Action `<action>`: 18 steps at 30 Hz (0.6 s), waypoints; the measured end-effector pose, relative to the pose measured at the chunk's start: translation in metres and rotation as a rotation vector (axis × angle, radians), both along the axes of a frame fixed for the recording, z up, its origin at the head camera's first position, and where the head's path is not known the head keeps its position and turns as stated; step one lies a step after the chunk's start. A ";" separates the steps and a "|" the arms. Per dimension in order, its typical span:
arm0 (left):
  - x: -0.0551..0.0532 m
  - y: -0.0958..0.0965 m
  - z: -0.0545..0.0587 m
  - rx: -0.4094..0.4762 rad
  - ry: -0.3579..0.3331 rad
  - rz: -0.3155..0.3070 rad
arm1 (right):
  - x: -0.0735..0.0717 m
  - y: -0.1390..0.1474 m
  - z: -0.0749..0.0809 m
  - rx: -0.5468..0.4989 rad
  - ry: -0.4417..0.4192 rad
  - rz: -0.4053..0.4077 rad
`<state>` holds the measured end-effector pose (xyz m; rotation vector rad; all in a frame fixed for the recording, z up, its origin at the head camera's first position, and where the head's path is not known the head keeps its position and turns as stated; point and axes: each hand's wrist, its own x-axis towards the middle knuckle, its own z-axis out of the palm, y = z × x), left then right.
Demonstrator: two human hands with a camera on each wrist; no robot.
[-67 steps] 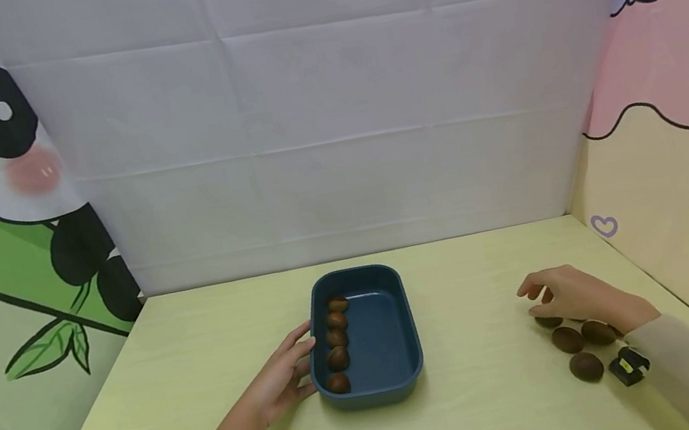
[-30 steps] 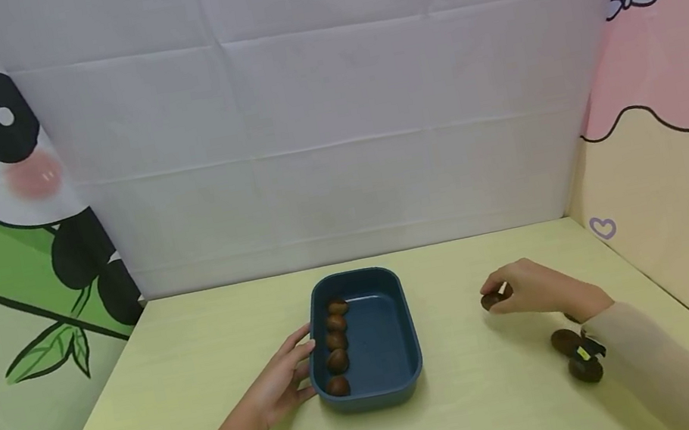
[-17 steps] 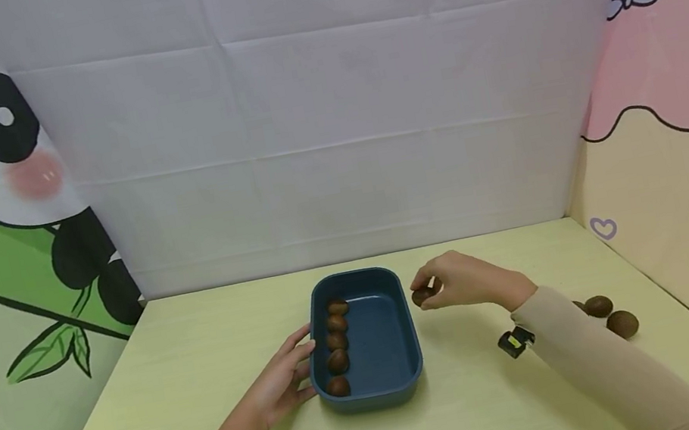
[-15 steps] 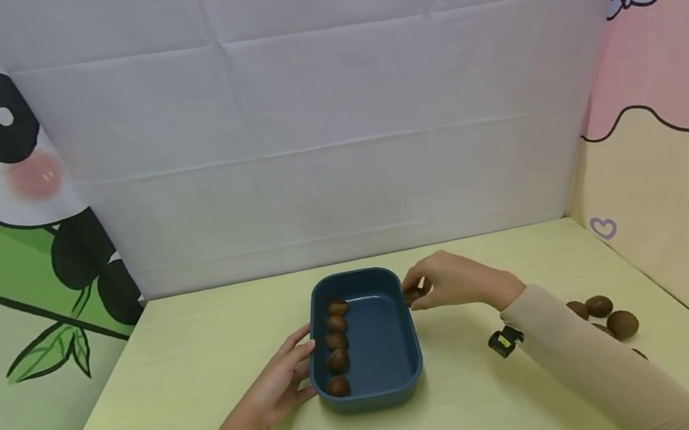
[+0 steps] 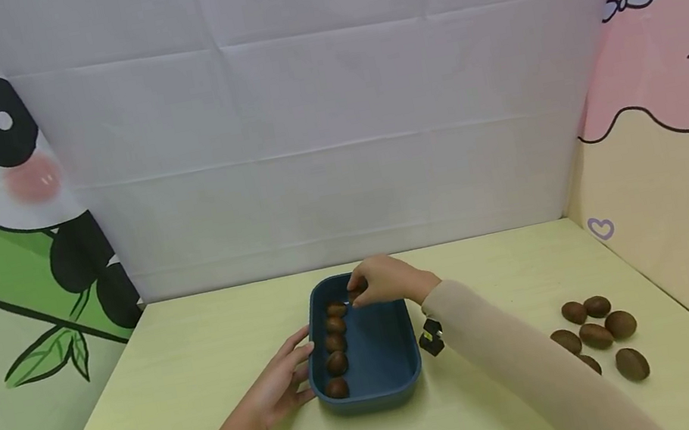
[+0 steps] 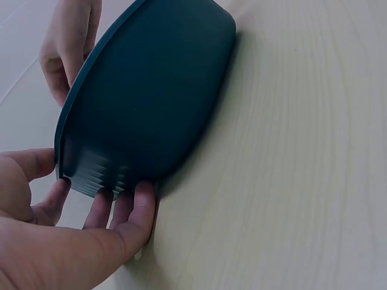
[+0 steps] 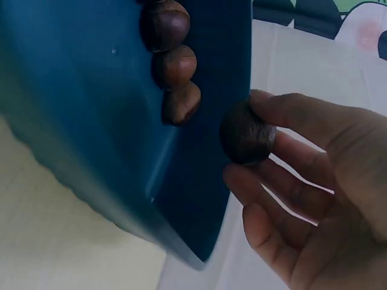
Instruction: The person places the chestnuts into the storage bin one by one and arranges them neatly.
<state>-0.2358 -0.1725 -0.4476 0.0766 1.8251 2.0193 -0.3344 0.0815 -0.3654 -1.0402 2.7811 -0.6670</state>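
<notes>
A deep blue rectangular box [image 5: 377, 400] stands on the table. Along its left inner side several brown chestnuts [image 5: 337, 363] lie in a row from front to back. My left hand [image 5: 274, 389] rests against the left outer wall; in the left wrist view its fingertips [image 6: 144, 196] touch the wall below the rim. Over the back of the box is my right hand [image 5: 390, 280], pinching one chestnut [image 7: 245, 133] between thumb and fingers. The right wrist view has this chestnut beside the inner wall, close to the far end of the row.
At the table's right side lies a loose group of several chestnuts [image 5: 596, 336], partly behind my right sleeve [image 5: 516, 361]. A white cloth [image 5: 330, 133] hangs along the back edge, and printed walls flank both sides.
My right hand has lifted a chestnut from the group on the right and carried it left, over the box's back end. My left hand has stayed against the box.
</notes>
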 end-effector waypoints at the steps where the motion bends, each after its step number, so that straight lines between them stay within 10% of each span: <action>1: 0.000 0.000 0.000 0.000 0.001 -0.001 | -0.002 -0.004 -0.002 -0.002 -0.007 -0.017; 18: 0.001 0.000 -0.002 -0.002 0.012 0.010 | -0.015 -0.039 -0.028 0.073 -0.050 -0.341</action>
